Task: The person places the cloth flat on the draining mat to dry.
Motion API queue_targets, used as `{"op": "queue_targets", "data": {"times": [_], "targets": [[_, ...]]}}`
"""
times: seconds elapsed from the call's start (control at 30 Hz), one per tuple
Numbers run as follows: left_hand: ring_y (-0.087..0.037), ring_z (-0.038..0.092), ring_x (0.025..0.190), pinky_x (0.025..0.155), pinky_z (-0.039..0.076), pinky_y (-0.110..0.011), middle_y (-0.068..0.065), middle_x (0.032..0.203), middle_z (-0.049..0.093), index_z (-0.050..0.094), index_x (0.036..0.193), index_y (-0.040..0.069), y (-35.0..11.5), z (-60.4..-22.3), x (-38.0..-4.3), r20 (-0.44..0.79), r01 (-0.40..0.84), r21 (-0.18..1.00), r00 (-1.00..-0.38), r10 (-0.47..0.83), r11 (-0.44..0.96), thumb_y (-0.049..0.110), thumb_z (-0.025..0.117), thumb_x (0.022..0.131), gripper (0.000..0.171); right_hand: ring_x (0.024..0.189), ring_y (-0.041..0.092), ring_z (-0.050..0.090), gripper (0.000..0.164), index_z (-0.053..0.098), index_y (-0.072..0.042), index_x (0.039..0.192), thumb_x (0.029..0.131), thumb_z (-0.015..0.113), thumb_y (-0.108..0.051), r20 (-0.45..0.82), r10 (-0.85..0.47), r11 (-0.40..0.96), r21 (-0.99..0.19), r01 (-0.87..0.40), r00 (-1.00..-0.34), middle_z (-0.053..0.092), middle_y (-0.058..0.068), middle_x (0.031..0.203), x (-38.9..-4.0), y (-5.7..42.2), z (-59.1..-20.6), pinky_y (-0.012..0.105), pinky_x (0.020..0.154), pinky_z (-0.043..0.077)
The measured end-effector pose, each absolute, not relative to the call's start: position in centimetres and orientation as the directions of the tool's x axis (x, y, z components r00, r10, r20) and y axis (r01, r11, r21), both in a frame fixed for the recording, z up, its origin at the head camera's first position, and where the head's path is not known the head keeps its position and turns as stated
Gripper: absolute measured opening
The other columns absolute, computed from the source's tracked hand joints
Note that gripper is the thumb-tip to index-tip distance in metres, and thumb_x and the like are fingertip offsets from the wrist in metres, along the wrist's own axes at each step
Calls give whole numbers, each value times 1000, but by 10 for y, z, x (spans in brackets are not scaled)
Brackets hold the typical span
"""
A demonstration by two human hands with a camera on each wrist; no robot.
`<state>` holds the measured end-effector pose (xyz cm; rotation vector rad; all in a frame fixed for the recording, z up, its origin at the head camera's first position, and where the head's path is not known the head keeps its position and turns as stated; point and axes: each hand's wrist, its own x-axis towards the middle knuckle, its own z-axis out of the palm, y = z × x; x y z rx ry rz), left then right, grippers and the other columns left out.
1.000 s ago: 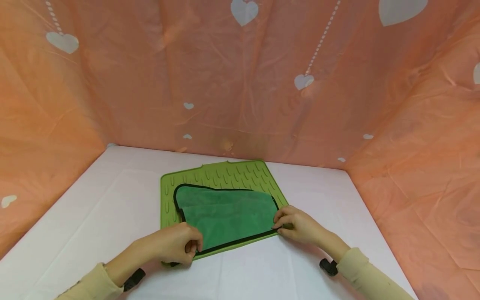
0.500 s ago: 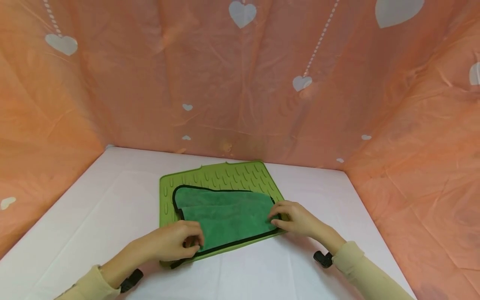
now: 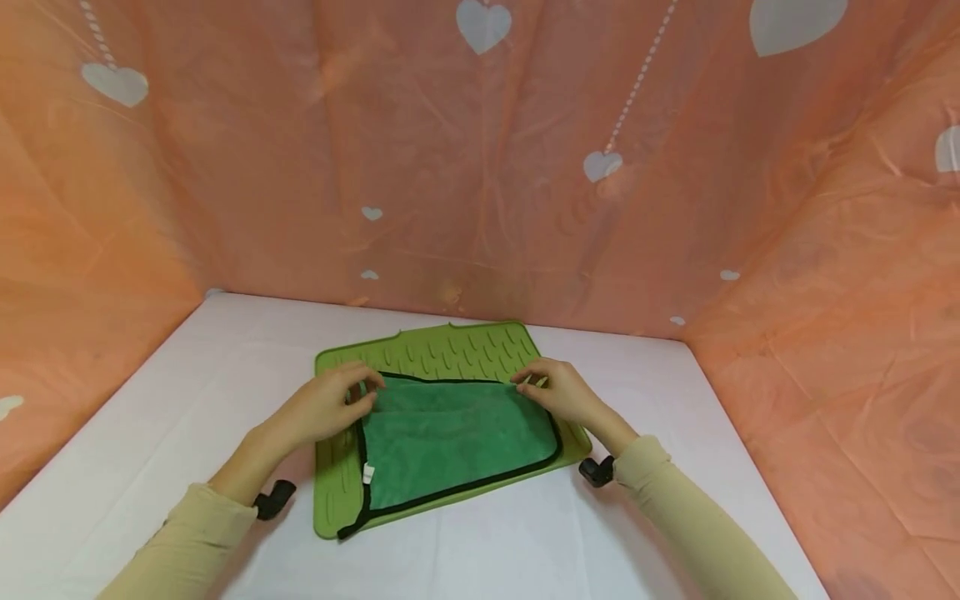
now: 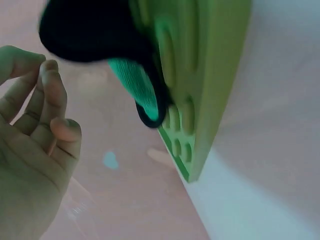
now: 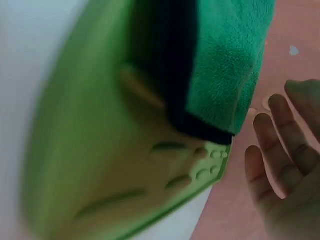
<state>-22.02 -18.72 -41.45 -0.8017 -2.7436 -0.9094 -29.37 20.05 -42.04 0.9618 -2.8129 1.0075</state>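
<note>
A green cloth with black edging [image 3: 457, 442] lies folded on a light-green ribbed mat [image 3: 468, 346]. A small white tag [image 3: 368, 474] shows at the cloth's left edge. My left hand [image 3: 330, 404] hovers by the cloth's far left corner, fingers loosely bent. Over the far right corner is my right hand [image 3: 562, 392], also loosely bent. Both wrist views show a gap between the fingers and the cloth, with nothing held. In the right wrist view, the cloth [image 5: 225, 65] has a plush pile. The left hand hides the cloth's far left corner in the head view.
The mat rests on a white-covered table [image 3: 510, 542]. Orange sheeting with pale hearts [image 3: 450, 167] stands behind and along both sides. A black wrist device [image 3: 275, 500] sits under the left sleeve, another black device [image 3: 597, 472] by the right cuff.
Both hands have let go of the cloth's near edge and moved away from me to its far corners. The near edge and white tag now show. Cloth and mat lie almost as before.
</note>
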Motion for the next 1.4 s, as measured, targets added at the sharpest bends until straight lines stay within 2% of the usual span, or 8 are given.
{"op": "queue_targets", "data": {"times": [0.13, 0.27, 0.53, 0.7, 0.9, 1.03, 1.2, 1.4], "targets": [[-14, 58, 80, 65, 50, -32, -11, 108, 69, 71, 116, 1, -194, -415, -240, 305, 481, 518, -877, 372, 708, 3, 65, 99, 18, 94, 22, 69, 18, 78, -6, 115, 100, 71, -14, 141, -501, 639, -605, -475, -854, 74, 8, 112, -308, 187, -422, 33, 74, 57], [-23, 62, 87, 72, 54, -40, -14, 110, 67, 71, 118, -2, -198, -420, -254, 297, 427, 539, -903, 310, 726, 2, 63, 99, 21, 95, 22, 70, 19, 79, -9, 115, 100, 72, -17, 76, -475, 659, -629, -412, -877, 75, 8, 111, -318, 176, -427, 34, 75, 57], [-35, 65, 98, 81, 56, -50, -24, 119, 65, 69, 120, -6, -204, -433, -264, 169, 355, 583, -933, 319, 731, 2, 68, 98, 24, 102, 24, 71, 20, 78, -7, 115, 97, 75, -15, -5, -509, 664, -638, -389, -861, 76, 7, 109, -326, 165, -438, 39, 86, 58], [-41, 64, 104, 87, 56, -54, -26, 122, 64, 69, 121, -6, -208, -437, -260, 127, 334, 592, -938, 324, 734, 1, 70, 96, 26, 101, 26, 71, 20, 78, -3, 114, 96, 75, -11, -15, -548, 677, -595, -433, -836, 77, 9, 108, -326, 162, -439, 41, 87, 58], [-36, 61, 102, 87, 53, -55, -24, 116, 65, 71, 117, -4, -211, -441, -259, 106, 348, 574, -929, 354, 741, -1, 71, 94, 23, 98, 24, 69, 12, 78, -8, 107, 97, 75, -13, -51, -525, 730, -541, -419, -850, 75, 4, 102, -325, 158, -439, 41, 87, 57], [-39, 63, 106, 89, 53, -57, -23, 116, 68, 74, 114, -2, -209, -440, -259, 110, 363, 579, -922, 371, 730, -4, 71, 93, 21, 95, 23, 69, 8, 77, -9, 102, 96, 76, -13, -26, -521, 728, -536, -428, -853, 75, 3, 99, -324, 157, -438, 41, 86, 57], [-38, 64, 103, 88, 55, -56, -23, 116, 68, 75, 111, 0, -209, -436, -259, 119, 371, 589, -919, 376, 718, -4, 72, 92, 20, 95, 22, 69, 6, 76, -8, 101, 97, 74, -13, 0, -530, 709, -549, -443, -848, 73, 3, 98, -324, 157, -437, 41, 87, 56], [-30, 65, 94, 79, 55, -46, -21, 115, 70, 75, 110, 2, -209, -430, -261, 151, 369, 608, -923, 354, 703, -6, 68, 94, 20, 97, 23, 68, 7, 72, -7, 104, 101, 69, -12, -23, -530, 685, -600, -412, -848, 71, 5, 101, -325, 161, -427, 40, 85, 56]]}}
